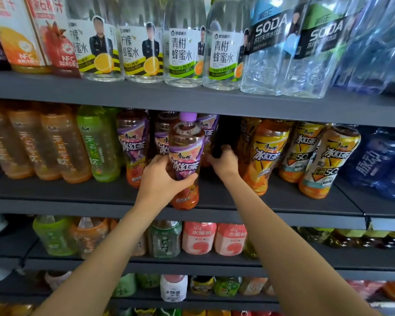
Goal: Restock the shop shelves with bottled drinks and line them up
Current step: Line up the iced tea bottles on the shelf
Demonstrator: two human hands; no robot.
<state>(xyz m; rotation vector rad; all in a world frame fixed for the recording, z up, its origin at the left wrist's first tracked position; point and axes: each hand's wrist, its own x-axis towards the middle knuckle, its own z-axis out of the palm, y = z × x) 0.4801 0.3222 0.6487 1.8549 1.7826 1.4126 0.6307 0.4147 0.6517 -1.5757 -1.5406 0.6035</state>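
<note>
My left hand grips a purple-capped iced tea bottle around its lower half, holding it upright at the front edge of the middle shelf. Behind it stand more purple-label tea bottles. My right hand reaches into the dark gap to the right of that row, fingers curled against a dark bottle deep in the shelf; whether it holds that bottle is unclear. Yellow-label iced tea bottles stand just right of the gap.
Orange and green tea bottles fill the shelf's left part, blue bottles the right. The upper shelf carries honey water and soda water bottles. Lower shelves hold peach drinks and other bottles.
</note>
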